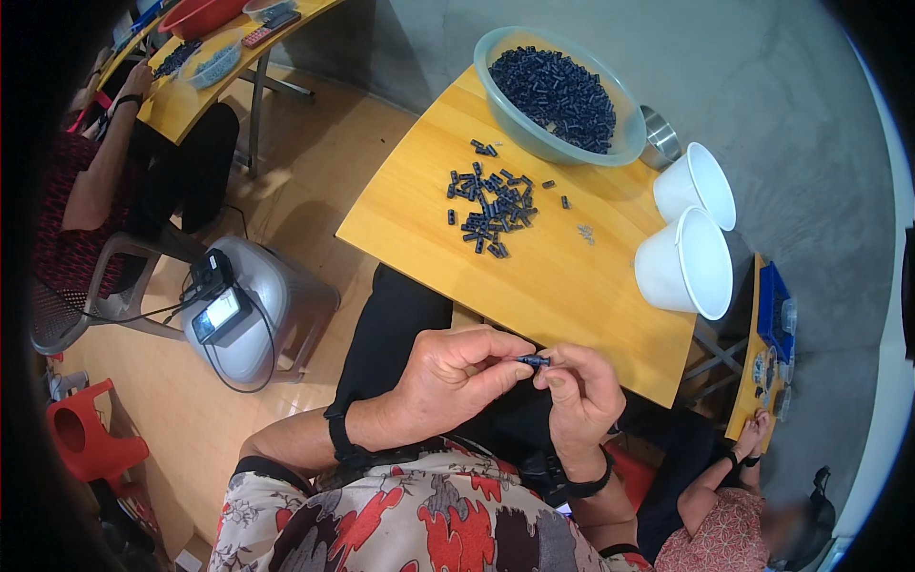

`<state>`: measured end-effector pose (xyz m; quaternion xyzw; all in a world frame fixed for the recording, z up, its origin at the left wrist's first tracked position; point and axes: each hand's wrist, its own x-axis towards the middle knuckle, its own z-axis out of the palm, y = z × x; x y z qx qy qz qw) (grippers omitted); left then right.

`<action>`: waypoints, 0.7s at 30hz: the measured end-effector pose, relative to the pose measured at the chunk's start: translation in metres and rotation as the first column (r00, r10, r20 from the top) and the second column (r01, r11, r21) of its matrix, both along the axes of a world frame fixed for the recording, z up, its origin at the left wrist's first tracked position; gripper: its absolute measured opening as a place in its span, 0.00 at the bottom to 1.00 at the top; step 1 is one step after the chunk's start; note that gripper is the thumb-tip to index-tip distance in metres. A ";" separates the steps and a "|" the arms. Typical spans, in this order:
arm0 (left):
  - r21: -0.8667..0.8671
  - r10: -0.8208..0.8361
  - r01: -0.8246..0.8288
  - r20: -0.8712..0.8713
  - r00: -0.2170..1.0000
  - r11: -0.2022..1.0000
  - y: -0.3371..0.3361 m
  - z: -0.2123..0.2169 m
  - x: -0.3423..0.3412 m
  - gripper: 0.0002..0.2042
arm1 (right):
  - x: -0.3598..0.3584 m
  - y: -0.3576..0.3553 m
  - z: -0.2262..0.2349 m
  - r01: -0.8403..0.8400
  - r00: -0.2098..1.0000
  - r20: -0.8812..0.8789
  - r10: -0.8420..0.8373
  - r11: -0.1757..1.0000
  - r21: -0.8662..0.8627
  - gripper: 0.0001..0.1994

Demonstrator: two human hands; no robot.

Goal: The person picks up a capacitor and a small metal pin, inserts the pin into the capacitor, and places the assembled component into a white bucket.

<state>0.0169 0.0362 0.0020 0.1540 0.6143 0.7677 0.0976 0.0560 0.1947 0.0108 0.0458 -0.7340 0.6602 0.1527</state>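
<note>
Between my hands, just in front of the table's near edge, is a small dark blue plastic cylinder (534,361). My left hand (446,377) pinches one end of it between thumb and fingers. The thumb and bent index finger of my right hand (583,393) close on its other end. My fingertips hide much of the piece. On the table beyond my hands lies a loose pile of similar dark cylinders (491,214). A few tiny pale pieces (585,234) lie to the right of that pile.
On the wooden table (410,214) stand a wide bowl (491,91) full of dark pieces, a metal bowl (660,138) and two white buckets (662,272). A grey stool (276,305) with a cabled device stands at left. Other people sit at tables upper left and lower right.
</note>
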 end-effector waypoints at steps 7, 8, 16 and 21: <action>-0.105 0.032 -0.047 -0.137 0.990 0.993 0.000 -0.002 -0.003 0.07 | 0.000 0.007 -0.012 0.047 0.989 -0.145 -0.016 0.975 0.215 0.08; -0.105 0.032 -0.047 -0.136 0.990 0.993 -0.001 -0.002 -0.003 0.07 | 0.000 0.005 -0.011 0.047 0.990 -0.144 -0.016 0.975 0.215 0.08; -0.154 0.059 -0.114 -0.324 0.944 0.981 0.001 -0.002 -0.005 0.08 | 0.001 0.006 -0.010 -0.036 0.999 0.010 0.036 0.999 0.014 0.08; -0.135 0.058 -0.103 -0.302 0.952 0.986 0.001 0.001 -0.004 0.07 | 0.004 0.002 -0.006 -0.021 0.996 0.086 0.025 0.999 -0.047 0.05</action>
